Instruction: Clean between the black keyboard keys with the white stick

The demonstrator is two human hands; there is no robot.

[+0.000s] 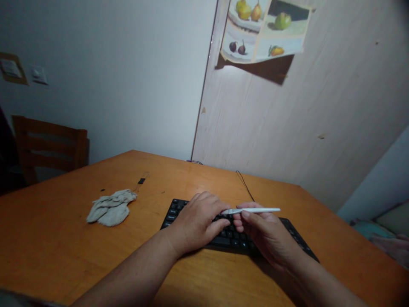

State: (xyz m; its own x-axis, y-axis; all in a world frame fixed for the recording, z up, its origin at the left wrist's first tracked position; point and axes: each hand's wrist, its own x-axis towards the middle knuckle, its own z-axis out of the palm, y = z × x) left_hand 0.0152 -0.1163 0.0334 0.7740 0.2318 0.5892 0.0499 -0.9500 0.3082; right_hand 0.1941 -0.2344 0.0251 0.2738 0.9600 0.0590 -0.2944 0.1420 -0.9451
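Observation:
A black keyboard (223, 241) lies on the wooden table beneath both hands. My left hand (203, 217) rests over its left and middle keys, palm down, with the thumb apart from the fingers. Between the thumb and fingers of my right hand (266, 232) is a slim white brush (260, 210), held nearly level above the keys. Its narrow end points left and comes close to the fingers of my left hand; whether it touches them or a key I cannot tell. Part of the keyboard is hidden behind both hands.
A crumpled grey cloth (111, 207) lies left on the table (153, 179), near a small black tag (141, 181) with a thin loop. The keyboard's cable (245, 185) runs toward the back. A wooden chair (51, 143) stands at the left. Fruit pictures (265, 30) hang behind.

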